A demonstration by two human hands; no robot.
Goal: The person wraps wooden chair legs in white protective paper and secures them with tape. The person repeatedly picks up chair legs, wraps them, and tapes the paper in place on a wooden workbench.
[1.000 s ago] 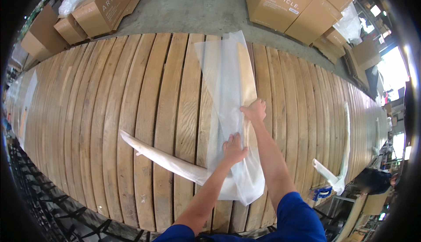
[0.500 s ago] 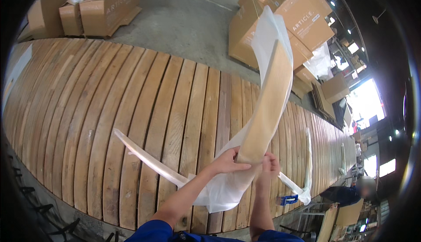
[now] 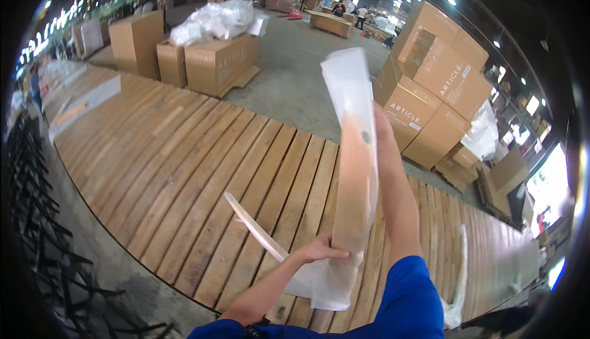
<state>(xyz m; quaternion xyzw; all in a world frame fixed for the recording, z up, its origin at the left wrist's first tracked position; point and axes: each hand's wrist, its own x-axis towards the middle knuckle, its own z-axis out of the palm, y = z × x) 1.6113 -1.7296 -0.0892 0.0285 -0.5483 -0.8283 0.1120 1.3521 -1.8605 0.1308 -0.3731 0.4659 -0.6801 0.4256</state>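
A curved, pale wooden part (image 3: pixel 353 204) stands nearly upright in front of me, partly covered by a translucent white foam sheet (image 3: pixel 345 72). My left hand (image 3: pixel 321 248) is closed on its lower end, thumb across the front. My right hand (image 3: pixel 382 127) reaches up along the part's right edge and touches the wrap near the top; its fingers are hidden behind the sheet. The sheet's lower end hangs below my left hand. Left of it, a slim wrapped curved piece (image 3: pixel 258 228) lies on the slatted wooden surface (image 3: pixel 203 173).
Another wrapped piece (image 3: pixel 461 271) lies to the right on the slats. Beyond the far edge stand stacked cardboard boxes (image 3: pixel 430 87) at right and a box (image 3: pixel 218 62) topped with clear plastic (image 3: pixel 215 23) at left. Black metal frames (image 3: pixel 37 198) line the near left side.
My right hand has gone from the part's lower end up to near its top. The part's upper end is now covered by the sheet. My view has tilted up, showing more of the hall.
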